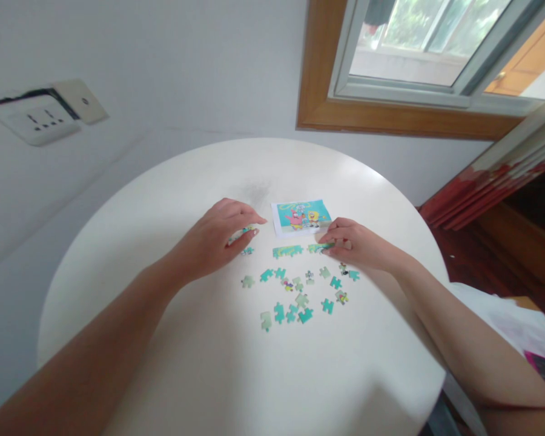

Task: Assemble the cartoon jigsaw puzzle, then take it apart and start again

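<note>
My left hand (218,239) rests on the round white table (209,375), fingers curled over a small joined strip of puzzle pieces (244,232). My right hand (356,242) pinches another joined strip of green pieces (320,247) at its fingertips. Between the hands lies a short joined green row (287,251). A small cartoon reference picture (302,216) lies just beyond both hands. Several loose teal and green pieces (295,297) are scattered on the table in front of me, below the hands.
A white wall with a power socket (39,121) stands at the left behind the table. A wood-framed window (413,72) is at the upper right. Red cloth (490,188) and dark wooden furniture sit to the right of the table.
</note>
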Demonstrator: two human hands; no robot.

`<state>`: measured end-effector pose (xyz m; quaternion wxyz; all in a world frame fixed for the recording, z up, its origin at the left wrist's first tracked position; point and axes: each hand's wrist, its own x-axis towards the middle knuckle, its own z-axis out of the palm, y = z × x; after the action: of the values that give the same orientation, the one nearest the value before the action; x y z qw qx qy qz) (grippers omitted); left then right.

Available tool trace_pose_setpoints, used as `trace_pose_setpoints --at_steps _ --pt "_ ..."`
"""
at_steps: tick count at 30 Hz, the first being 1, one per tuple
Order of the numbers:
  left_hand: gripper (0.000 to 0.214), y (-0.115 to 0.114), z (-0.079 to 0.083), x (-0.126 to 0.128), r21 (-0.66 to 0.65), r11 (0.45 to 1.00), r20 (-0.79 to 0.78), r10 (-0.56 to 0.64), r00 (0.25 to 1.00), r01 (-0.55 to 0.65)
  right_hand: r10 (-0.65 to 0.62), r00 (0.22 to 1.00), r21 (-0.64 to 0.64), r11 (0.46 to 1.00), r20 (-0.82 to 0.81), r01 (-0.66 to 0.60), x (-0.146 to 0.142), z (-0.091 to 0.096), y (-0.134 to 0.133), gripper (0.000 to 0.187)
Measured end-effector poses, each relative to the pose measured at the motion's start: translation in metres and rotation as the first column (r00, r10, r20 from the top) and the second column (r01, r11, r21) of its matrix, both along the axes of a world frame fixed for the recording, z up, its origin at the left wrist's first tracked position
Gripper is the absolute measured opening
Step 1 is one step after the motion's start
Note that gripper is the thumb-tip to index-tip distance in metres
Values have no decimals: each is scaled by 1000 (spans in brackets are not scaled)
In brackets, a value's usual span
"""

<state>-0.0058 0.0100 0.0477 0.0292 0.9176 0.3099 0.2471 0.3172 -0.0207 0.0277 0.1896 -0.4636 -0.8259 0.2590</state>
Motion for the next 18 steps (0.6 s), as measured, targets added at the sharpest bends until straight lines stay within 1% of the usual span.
trace_pose_setpoints --at_steps 4,9,11,14,16,18 --pt "29 0 -1 -1 3 1000 -3 11 1000 -11 32 999 -1 1000 18 -32 4 0 0 24" --pt "28 2 -2 -3 21 1000 -8 3 1000 -2 16 1000 -30 999 19 -15 5 2 -1 23" --pt "29 2 -2 -2 21 1000 -11 0 1000 0 24 1000 -16 1000 16 -24 5 1 0 24" --pt "28 2 -2 -2 16 1000 -16 -8 1000 8 45 998 76 996 45 -49 3 -4 2 29" --pt "28 1 -2 -2 14 1000 -11 -12 1000 12 53 995 165 984 85 -66 1 -8 3 33" --pt "28 1 -2 -2 16 1000 -3 -15 1000 15 58 992 223 971 112 -82 -1 -11 4 35"
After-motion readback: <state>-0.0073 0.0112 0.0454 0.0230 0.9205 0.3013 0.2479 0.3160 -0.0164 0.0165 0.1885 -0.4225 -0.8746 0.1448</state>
